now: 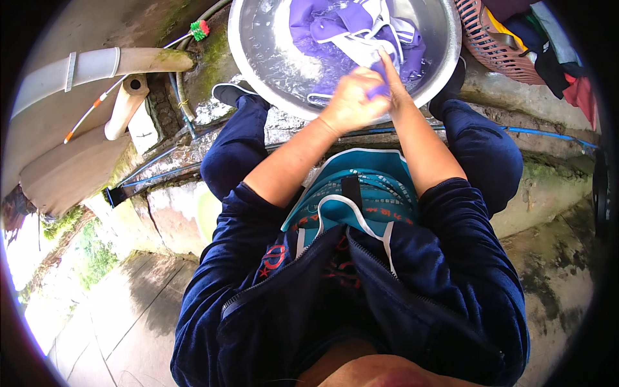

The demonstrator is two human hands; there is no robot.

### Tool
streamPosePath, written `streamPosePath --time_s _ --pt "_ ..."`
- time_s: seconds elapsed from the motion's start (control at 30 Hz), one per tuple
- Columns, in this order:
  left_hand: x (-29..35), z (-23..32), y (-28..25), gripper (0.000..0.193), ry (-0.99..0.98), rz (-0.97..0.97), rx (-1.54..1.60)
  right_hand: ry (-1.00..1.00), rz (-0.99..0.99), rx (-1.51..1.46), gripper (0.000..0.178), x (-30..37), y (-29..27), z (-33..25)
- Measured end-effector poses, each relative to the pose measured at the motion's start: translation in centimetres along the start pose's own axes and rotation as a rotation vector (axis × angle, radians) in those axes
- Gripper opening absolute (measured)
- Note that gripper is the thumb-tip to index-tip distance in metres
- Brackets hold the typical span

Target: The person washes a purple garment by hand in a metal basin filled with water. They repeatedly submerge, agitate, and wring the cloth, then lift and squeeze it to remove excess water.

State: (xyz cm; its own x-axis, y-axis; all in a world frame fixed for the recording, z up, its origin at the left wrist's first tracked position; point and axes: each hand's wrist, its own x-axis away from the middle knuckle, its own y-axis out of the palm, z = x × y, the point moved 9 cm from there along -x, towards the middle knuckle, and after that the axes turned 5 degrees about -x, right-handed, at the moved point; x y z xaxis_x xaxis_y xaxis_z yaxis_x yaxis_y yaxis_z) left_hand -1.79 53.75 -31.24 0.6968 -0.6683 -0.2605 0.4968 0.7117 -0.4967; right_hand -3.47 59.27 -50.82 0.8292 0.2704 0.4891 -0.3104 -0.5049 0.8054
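A purple garment with white trim [345, 19] lies partly in the water of a wide metal basin [244, 68] in front of me. My left hand [358, 98] is closed in a fist over a bunched piece of the purple cloth, slightly smeared by motion. Against it, my right hand [394, 80] grips the same cloth, its fingers toward the basin's middle and partly hidden. Both hands are close together above the basin's near side, with purple fabric showing between them. The rest of the garment trails off into the water, wet and crumpled.
At the right stands a pink slatted basket [493, 48] heaped with dark, grey and red clothes [548, 64]. To the left are a large pale pipe [97, 68], a brush with red and green bristles [199, 29] and a thin blue hose [151, 174]. My knees flank the basin.
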Motion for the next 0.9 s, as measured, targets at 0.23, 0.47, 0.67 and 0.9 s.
streamPosePath --time_s 0.23,0.47,0.67,0.9 --pt "-2.4 -1.0 0.8 0.014 0.174 0.447 -0.642 -0.164 -0.014 -0.124 0.036 -2.6 -2.7 0.5" --pt "-3.5 -17.9 -11.3 0.044 -0.559 0.326 -0.983 -0.213 0.065 0.031 0.063 1.1 6.0 -3.4" --pt "0.0 -19.8 -17.3 0.042 -0.333 0.515 -1.146 -0.181 0.111 0.370 0.076 1.5 5.6 -5.8" --pt "7.8 -25.0 -7.2 0.071 -1.150 -0.301 -0.743 -0.136 0.621 0.373 0.057 2.0 -6.3 -4.8"
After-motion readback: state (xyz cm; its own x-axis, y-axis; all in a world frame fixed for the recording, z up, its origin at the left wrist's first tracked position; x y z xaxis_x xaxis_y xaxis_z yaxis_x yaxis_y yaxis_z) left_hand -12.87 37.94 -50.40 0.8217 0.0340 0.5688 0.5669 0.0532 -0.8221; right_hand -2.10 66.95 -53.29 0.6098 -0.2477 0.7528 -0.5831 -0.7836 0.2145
